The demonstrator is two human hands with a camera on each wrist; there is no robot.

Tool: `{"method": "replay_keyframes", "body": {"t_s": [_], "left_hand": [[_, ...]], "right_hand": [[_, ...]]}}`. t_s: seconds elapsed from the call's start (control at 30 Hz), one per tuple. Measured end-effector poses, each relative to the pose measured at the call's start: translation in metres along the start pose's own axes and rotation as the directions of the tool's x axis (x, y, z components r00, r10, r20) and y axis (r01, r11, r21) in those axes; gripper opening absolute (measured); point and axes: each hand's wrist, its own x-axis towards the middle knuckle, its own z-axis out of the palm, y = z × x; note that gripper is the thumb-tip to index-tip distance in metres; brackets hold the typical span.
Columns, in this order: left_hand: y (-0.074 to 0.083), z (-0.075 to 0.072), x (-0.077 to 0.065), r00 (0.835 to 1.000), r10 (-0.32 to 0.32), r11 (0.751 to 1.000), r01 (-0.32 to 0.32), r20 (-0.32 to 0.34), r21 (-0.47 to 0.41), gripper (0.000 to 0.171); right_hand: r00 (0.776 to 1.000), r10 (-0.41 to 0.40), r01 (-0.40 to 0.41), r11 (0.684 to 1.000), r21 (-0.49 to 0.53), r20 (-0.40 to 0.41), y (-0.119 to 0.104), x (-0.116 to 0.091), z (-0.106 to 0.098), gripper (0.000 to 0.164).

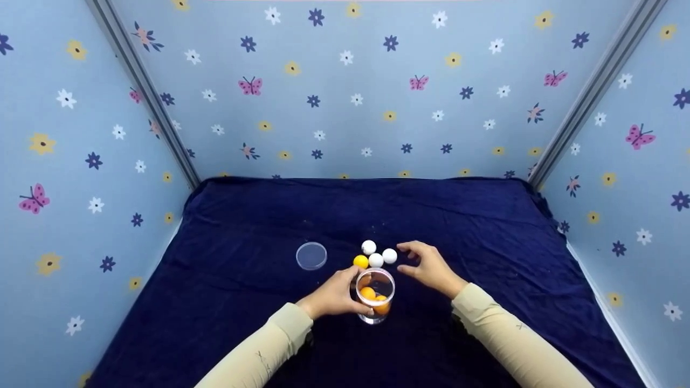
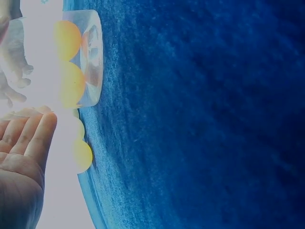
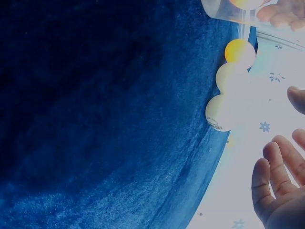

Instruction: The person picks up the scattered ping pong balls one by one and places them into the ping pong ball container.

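My left hand [image 1: 335, 293] grips the side of a clear cylindrical jar [image 1: 372, 319], its thumb and fingers around the wall. Inside the jar lie several orange ping-pong balls [image 1: 368, 293], low near the bottom. Just beyond the rim, one yellow-orange ball [image 1: 360, 262] and three white ping-pong balls [image 1: 375, 260] sit together on the cloth. My right hand [image 1: 429, 268] hovers beside the rightmost white ball [image 1: 390, 256], thumb and fingers spread with nothing between them. Dark print shows on the nearest white ball [image 3: 218, 113] in the right wrist view.
A clear round lid [image 1: 311, 256] lies flat on the cloth, left of the loose balls. Dark blue velvety cloth [image 1: 259, 215] covers the table. Flower-patterned walls [image 1: 345, 81] enclose it at the back and both sides, with grey corner posts [image 1: 595, 91].
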Motion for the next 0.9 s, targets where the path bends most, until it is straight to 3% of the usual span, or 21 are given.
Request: {"method": "replay_keyframes", "body": {"t_s": [0.37,0.57,0.9], "left_hand": [[0.003,0.002,-0.001,1.0,-0.001,0.999,0.001,-0.003,-0.046,0.072],[0.005,0.004,-0.001,1.0,0.004,0.994,-0.003,0.007,-0.112,0.073],[0.006,0.005,-0.001,1.0,0.013,0.996,-0.013,-0.004,-0.085,0.08]], "right_hand": [[1.0,-0.004,0.004,1.0,-0.008,-0.001,0.007,0.005,0.009,0.051],[0.999,0.04,-0.041,0.999,0.003,0.026,0.013,0.007,0.012,0.054],[0.994,0.102,-0.102,0.995,0.001,0.045,0.022,0.012,0.019,0.056]]}}
